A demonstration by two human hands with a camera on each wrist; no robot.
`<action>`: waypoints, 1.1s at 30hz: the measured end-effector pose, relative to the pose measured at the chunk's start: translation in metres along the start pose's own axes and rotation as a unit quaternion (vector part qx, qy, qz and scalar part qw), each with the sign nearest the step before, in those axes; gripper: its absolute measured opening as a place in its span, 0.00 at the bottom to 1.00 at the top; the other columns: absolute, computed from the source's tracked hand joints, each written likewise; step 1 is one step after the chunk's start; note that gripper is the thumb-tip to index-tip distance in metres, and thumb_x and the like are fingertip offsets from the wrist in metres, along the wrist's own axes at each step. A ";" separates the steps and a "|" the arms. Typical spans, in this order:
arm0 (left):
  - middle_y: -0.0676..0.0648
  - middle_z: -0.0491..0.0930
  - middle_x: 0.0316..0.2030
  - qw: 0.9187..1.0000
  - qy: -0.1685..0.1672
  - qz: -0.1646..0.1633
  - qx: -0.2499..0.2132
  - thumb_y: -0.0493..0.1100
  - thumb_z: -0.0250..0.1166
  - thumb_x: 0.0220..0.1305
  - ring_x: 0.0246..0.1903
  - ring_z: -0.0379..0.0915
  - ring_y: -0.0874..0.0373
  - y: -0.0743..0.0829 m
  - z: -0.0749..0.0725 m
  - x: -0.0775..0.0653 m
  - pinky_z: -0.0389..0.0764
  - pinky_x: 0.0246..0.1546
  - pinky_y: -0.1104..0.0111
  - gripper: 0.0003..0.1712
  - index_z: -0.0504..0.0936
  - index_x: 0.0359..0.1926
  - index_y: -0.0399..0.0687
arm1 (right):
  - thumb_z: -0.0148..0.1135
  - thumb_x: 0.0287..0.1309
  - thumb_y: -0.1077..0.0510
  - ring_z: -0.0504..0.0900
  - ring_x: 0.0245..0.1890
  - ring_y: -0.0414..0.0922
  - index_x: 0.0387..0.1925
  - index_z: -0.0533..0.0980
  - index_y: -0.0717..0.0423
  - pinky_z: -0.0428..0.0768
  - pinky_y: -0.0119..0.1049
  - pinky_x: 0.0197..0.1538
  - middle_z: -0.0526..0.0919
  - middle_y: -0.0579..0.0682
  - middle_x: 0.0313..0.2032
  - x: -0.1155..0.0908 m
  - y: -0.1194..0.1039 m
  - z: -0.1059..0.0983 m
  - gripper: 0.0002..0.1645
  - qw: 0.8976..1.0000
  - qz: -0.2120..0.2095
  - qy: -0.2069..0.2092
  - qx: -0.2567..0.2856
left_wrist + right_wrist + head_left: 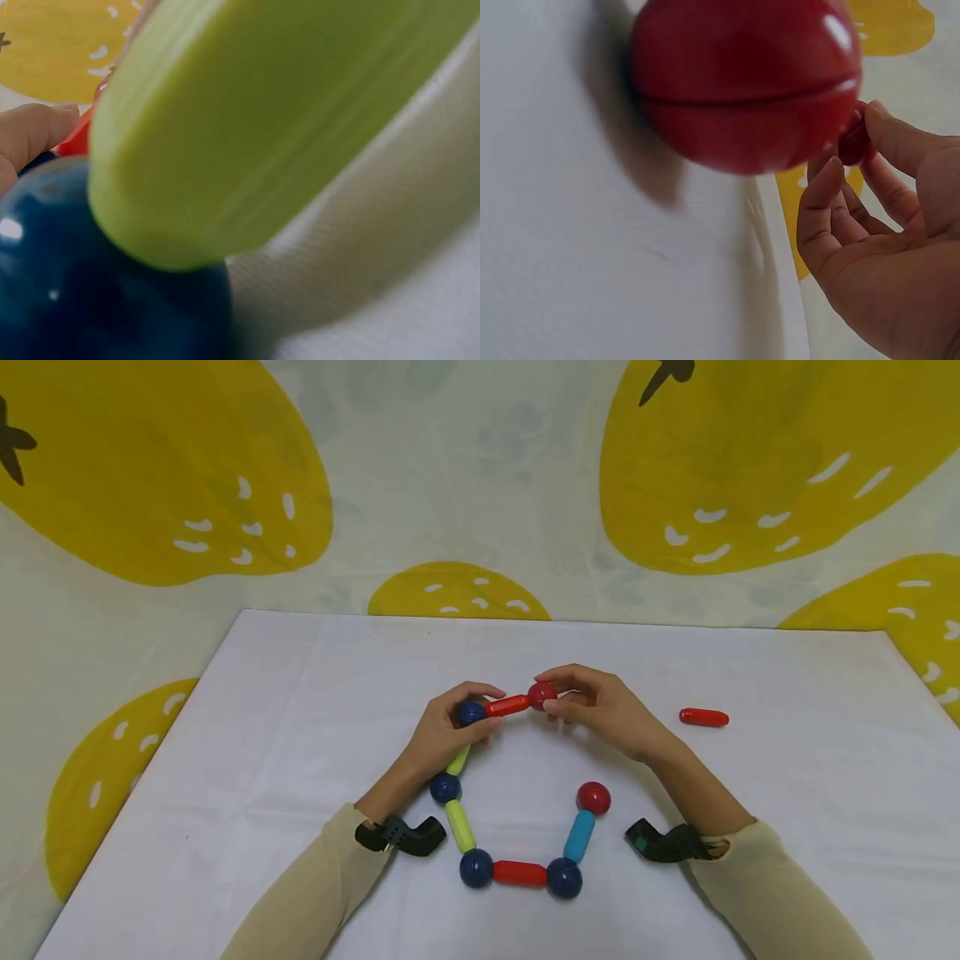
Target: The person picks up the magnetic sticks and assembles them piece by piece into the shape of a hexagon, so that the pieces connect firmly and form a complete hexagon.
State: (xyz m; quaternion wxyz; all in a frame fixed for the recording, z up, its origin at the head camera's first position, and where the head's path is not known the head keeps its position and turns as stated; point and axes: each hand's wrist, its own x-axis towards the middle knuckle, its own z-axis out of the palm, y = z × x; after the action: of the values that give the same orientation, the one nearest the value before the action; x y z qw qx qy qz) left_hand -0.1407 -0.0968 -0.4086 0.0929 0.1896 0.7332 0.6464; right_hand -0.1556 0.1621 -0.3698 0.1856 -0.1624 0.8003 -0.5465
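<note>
My left hand (437, 739) grips a dark blue ball (471, 713) at the upper left of a chain of balls and rods. From that ball a red rod (507, 705) runs to a red ball (542, 696), which my right hand (611, 712) pinches between thumb and fingers. Below the left hand, lime rods (461, 827) and blue balls (446, 787) continue the chain. It turns along a lower red rod (521, 873), then up a light blue rod (579, 836) to another red ball (593, 797). That ball looms large in the right wrist view.
A loose red rod (703, 717) lies right of the right hand on the white-covered table (300, 693). Behind the table hangs cloth (465, 485) with big yellow fruit prints. Each wrist carries a black camera mount (405, 835).
</note>
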 end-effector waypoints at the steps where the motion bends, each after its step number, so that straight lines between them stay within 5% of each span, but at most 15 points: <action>1: 0.46 0.77 0.38 1.000 -0.001 0.001 0.000 0.41 0.67 0.62 0.27 0.77 0.50 0.000 0.000 0.000 0.78 0.34 0.64 0.19 0.78 0.54 0.51 | 0.64 0.61 0.52 0.81 0.39 0.51 0.60 0.72 0.50 0.80 0.44 0.41 0.80 0.48 0.46 0.000 0.000 0.001 0.26 1.000 0.001 0.004 0.003; 19: 0.47 0.78 0.32 1.000 0.012 -0.005 0.010 0.43 0.66 0.63 0.26 0.75 0.51 -0.002 0.001 -0.001 0.76 0.31 0.66 0.16 0.80 0.52 0.54 | 0.62 0.62 0.50 0.81 0.42 0.49 0.62 0.70 0.50 0.80 0.44 0.42 0.80 0.49 0.46 0.001 0.002 0.008 0.27 1.000 0.015 0.013 0.004; 33: 0.45 0.77 0.31 0.999 0.028 -0.015 0.005 0.39 0.64 0.64 0.26 0.73 0.44 0.007 0.002 -0.001 0.75 0.29 0.68 0.17 0.79 0.54 0.46 | 0.58 0.66 0.51 0.81 0.45 0.49 0.63 0.69 0.52 0.78 0.44 0.48 0.77 0.53 0.53 -0.006 -0.005 -0.016 0.26 0.999 0.012 0.036 -0.010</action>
State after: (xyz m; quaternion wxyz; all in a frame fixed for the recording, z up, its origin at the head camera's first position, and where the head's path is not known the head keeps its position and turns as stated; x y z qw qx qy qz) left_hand -0.1382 -0.0943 -0.4023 0.0812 0.1608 0.7414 0.6465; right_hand -0.1572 0.1763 -0.3588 0.1617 -0.1348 0.8140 -0.5413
